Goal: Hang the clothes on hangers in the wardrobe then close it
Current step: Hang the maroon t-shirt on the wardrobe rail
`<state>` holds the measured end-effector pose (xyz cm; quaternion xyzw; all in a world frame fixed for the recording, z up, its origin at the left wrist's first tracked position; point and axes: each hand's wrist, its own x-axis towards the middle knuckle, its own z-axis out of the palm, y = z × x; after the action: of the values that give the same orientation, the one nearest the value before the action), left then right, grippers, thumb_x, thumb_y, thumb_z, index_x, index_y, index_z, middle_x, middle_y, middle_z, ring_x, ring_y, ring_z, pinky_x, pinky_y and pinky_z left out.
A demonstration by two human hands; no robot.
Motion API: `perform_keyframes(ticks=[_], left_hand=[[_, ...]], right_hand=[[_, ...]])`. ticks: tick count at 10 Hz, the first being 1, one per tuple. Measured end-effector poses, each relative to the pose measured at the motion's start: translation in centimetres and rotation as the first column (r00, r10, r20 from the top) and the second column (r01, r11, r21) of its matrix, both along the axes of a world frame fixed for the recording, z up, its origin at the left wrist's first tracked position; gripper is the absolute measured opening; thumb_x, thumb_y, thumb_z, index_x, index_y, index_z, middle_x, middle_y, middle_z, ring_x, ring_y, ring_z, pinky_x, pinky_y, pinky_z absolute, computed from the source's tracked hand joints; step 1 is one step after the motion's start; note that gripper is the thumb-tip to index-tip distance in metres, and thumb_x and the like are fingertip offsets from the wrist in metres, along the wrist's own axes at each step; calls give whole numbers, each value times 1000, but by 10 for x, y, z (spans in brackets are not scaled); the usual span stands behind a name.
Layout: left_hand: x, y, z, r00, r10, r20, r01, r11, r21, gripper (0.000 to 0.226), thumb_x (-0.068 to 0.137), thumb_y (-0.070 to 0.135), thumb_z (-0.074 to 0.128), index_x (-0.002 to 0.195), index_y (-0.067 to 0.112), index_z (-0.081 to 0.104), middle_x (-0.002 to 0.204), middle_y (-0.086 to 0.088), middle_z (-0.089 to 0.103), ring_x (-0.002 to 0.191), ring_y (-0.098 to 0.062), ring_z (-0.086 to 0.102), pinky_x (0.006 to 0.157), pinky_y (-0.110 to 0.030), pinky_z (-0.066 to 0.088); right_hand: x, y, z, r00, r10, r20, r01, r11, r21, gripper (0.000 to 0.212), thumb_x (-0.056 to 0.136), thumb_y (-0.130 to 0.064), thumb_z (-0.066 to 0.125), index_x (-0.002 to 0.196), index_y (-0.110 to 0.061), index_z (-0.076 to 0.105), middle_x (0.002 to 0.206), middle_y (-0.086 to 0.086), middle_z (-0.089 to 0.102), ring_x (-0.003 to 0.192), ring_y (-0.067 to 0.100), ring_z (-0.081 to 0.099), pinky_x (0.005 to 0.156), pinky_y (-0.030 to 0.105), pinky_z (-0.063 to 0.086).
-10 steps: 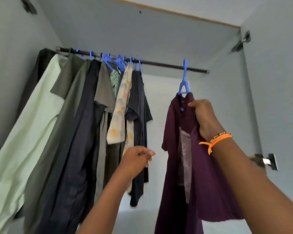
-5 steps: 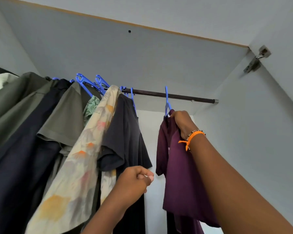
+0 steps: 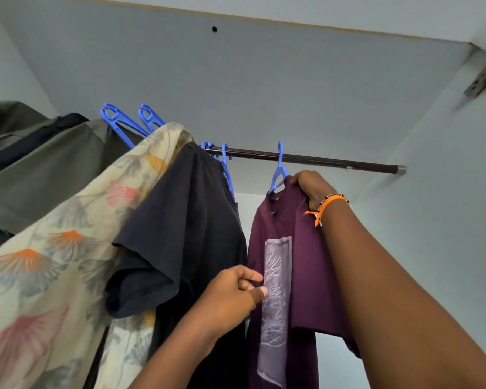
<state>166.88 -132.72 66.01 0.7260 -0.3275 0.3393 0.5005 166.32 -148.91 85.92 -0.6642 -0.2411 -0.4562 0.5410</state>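
A maroon T-shirt point(image 3: 303, 265) with a pale tree print hangs on a blue hanger point(image 3: 277, 172) hooked over the dark wardrobe rail point(image 3: 334, 162). My right hand point(image 3: 310, 186), with an orange band at the wrist, grips the shirt's shoulder just under the rail. My left hand point(image 3: 236, 290) is lower, its thumb and fingers pinched together at the left edge of the shirt's print. To the left hang a black T-shirt point(image 3: 185, 234), a cream floral shirt point(image 3: 54, 262) and olive and dark garments point(image 3: 40, 158) on blue hangers.
The wardrobe's grey ceiling point(image 3: 236, 80) is close above the rail. The right side wall point(image 3: 446, 220) carries a metal door hinge point(image 3: 483, 77) at the top right. A bare stretch of rail lies between the maroon shirt and the right wall.
The view has tilted up and come closer to the rail. The maroon shirt has turned so its print faces me. My left hand has moved right, up to the shirt's front.
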Motion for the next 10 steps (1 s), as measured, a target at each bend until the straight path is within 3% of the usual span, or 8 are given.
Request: perform_keyframes(ticks=[2,3,4,6,7,8,9,10], left_hand=[[11,3,8,1000,11,-3,-11,998,-64,20,91,38,58,109,28,56,96,7,58,89,-7,58,97,-33,48],[6,6,16,1000,-15,11,16,992,-127,40,92,46,52,128,28,48,121,7,55,100,-7,55,90,-23,43],[10,12,14,998,-56,15,58,977,-207,64,78,27,72,134,11,46,123,-6,58,85,-6,56,68,-9,41],[-26,26,-46,993,-73,-95,68,996,-51,25,91,13,60,111,27,55,102,18,60,101,-3,57,79,-7,45],[-42,35,-82,988,-48,-147,51,999,14,49,95,14,55,138,27,36,127,13,49,124,-10,46,106,-26,37],[-49,54,-125,952,-30,-306,42,999,35,62,97,18,51,148,36,19,145,10,38,134,-16,38,112,-39,33],[-70,70,-171,902,-65,-426,60,998,-27,60,98,13,47,147,36,22,143,9,40,131,-15,41,110,-37,36],[-105,83,-207,857,-92,-507,62,995,-75,48,98,8,46,140,29,36,130,4,51,118,-14,51,90,-22,45]], right_hand=[[6,28,0,982,167,-84,-168,986,-7,14,86,0,46,73,-3,52,70,14,55,60,26,52,62,33,44],[-3,59,-4,954,272,-123,-282,957,-74,11,85,-11,49,75,-9,53,72,8,52,62,20,48,63,32,42],[-6,77,-25,918,380,-108,-389,918,-76,20,92,-30,49,77,-16,53,71,0,51,67,16,48,66,29,42],[-3,93,-144,709,690,-149,-693,720,33,32,97,-36,48,122,-19,59,109,4,68,97,21,65,82,30,55],[-21,104,-227,843,490,-222,-499,866,18,21,100,-13,37,90,-20,54,85,-1,57,71,7,55,62,19,47],[-32,117,-294,876,387,-289,-421,905,-65,18,100,-18,42,114,-25,51,103,-8,59,84,-1,55,74,13,44],[-54,127,-357,836,389,-386,-423,906,-1,18,100,-22,42,112,-29,54,103,-10,62,93,1,60,76,13,48],[-87,135,-404,776,417,-472,-415,903,116,27,100,-20,43,124,-20,56,114,0,64,105,11,62,85,23,53]])
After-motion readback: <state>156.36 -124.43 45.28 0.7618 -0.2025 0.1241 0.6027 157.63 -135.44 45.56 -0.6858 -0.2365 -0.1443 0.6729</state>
